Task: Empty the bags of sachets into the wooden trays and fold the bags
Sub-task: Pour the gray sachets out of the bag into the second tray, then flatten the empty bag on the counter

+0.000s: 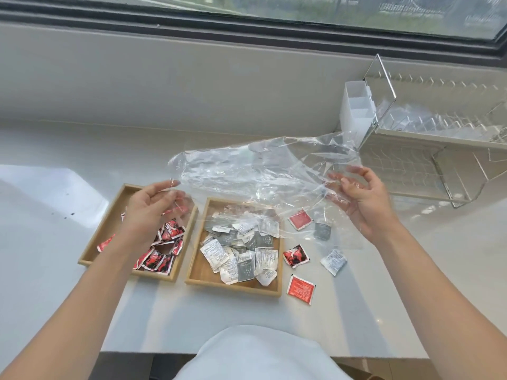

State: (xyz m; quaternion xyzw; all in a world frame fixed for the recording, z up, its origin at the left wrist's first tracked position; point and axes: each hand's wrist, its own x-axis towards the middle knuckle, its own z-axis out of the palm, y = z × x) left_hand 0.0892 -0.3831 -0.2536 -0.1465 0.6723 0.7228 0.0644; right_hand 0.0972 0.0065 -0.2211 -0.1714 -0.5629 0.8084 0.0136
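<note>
A clear, crumpled plastic bag [263, 168] is stretched in the air above the two wooden trays. My left hand [153, 207] pinches its left edge and my right hand [362, 198] grips its right side. The left wooden tray [94, 242] holds several red sachets [162, 259], partly hidden by my left forearm. The right wooden tray [203, 278] holds a pile of grey and white sachets [241, 250]. Several loose sachets lie on the counter to the right of it, among them a red one [300, 289] and a white one [333, 261].
A white counter [55, 283] runs under a window sill. At the right stands a clear acrylic rack [428, 149] with a white plastic box [356, 108] beside it. A white sheet [52, 193] lies at the left.
</note>
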